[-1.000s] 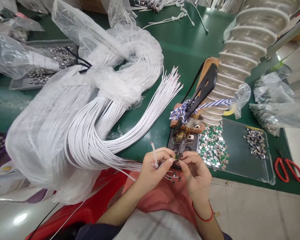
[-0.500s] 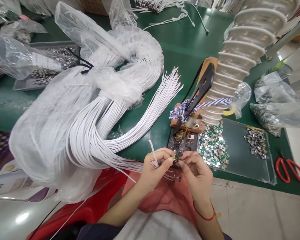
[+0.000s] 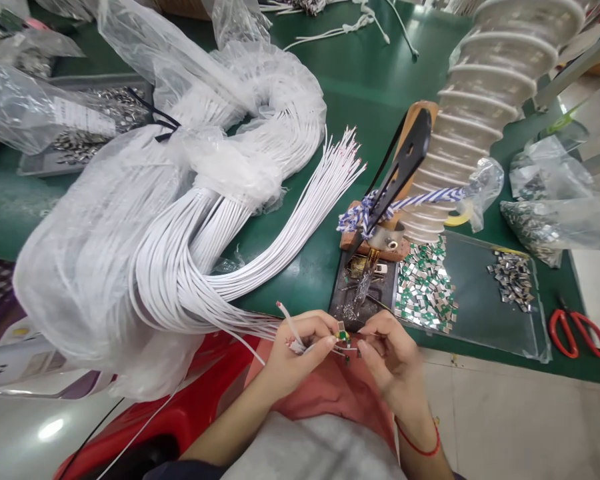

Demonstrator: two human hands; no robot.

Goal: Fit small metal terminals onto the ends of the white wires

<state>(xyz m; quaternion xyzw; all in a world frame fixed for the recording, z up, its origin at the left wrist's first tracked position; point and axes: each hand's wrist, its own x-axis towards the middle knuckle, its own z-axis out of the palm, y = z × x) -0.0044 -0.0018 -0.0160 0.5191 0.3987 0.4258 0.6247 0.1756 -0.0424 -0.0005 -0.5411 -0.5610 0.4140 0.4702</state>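
My left hand [image 3: 300,350] is closed around several white cables, whose red-tipped ends [image 3: 295,345] poke out above the fingers. At its fingertips a small green circuit board with a metal connector [image 3: 342,331] shows. My right hand [image 3: 387,347] is just to the right, thumb and forefinger pinched near the board; what they pinch is too small to make out. More small boards on white wires hang between the hands. Just above is a soldering fixture [image 3: 375,240] tied with blue-and-white cord, over a dark tray [image 3: 364,300].
A large plastic-wrapped bundle of white cables [image 3: 180,233] covers the left of the green table [image 3: 370,73]. Right of the fixture are a pile of small boards [image 3: 427,283], metal connectors [image 3: 513,279] and red scissors [image 3: 579,332]. A ribbed hose [image 3: 500,87] rises behind.
Both hands have moved down and slightly left, away from the fixture's tip. The small board now shows clearly at the left fingertips. The camera view has shifted slightly.
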